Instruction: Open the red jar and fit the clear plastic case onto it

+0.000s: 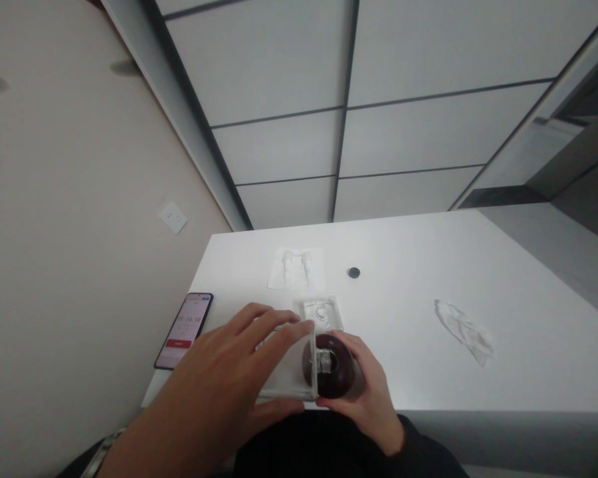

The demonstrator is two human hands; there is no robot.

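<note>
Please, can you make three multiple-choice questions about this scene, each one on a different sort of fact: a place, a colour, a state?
1. Where does the phone lie?
A) In a drawer
B) At the left edge of the white table
C) On the floor

2. What colour is the round object in the right hand?
A) Yellow
B) Pale blue
C) Dark red

3. What is the state of the clear plastic case?
A) Gripped by the left hand
B) Lying untouched on the table
C) Broken into pieces

Answers:
1. B: it lies beside the wall, left of the hands.
2. C: its dark red surface shows around a clear centre.
3. A: the hand holds it by its edge.
</note>
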